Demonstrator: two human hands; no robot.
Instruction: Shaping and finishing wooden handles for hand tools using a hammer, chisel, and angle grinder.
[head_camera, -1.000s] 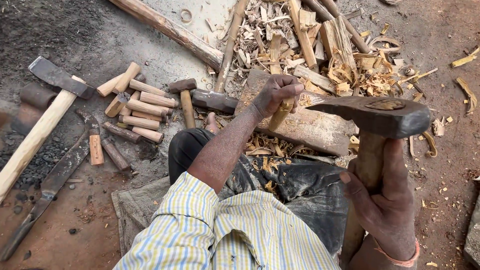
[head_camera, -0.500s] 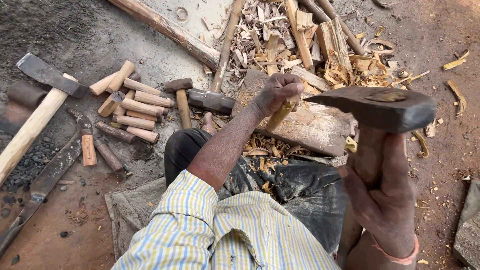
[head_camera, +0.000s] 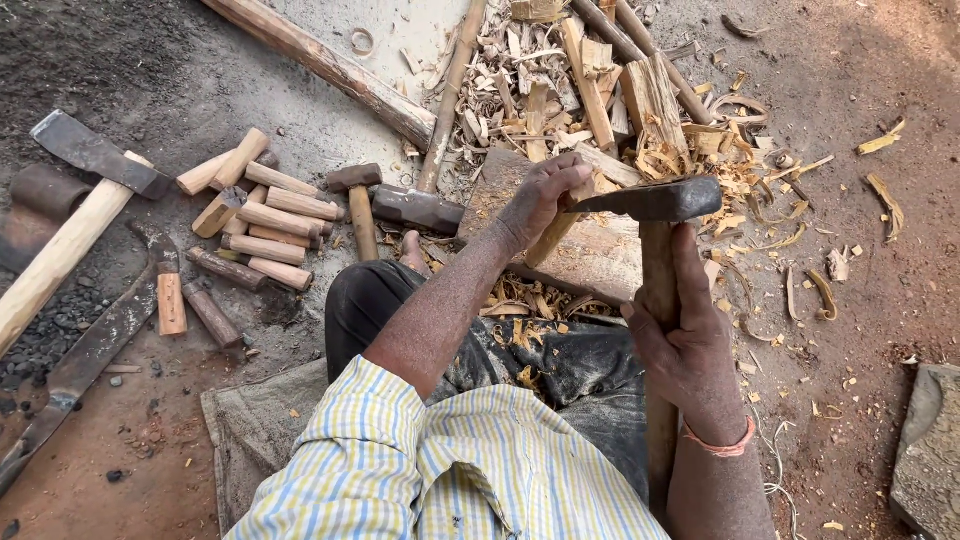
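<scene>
My left hand (head_camera: 545, 195) grips a short wooden stick (head_camera: 548, 237) and stands it tilted on a flat wooden block (head_camera: 590, 255) in front of my knees. My right hand (head_camera: 685, 345) is closed around the wooden handle of an adze-like axe (head_camera: 650, 200). Its dark metal head is level with my left hand, its edge touching the top of the stick.
A pile of shaped wooden handles (head_camera: 265, 215) lies to the left, beside two hammers (head_camera: 355, 200). A large axe (head_camera: 75, 205) and a long blade (head_camera: 80, 360) rest at far left. Wood shavings and offcuts (head_camera: 600, 90) are heaped behind the block. A stone (head_camera: 930, 450) sits at right.
The axe head has come down and to the left, from raised at the right onto the stick held by my left hand.
</scene>
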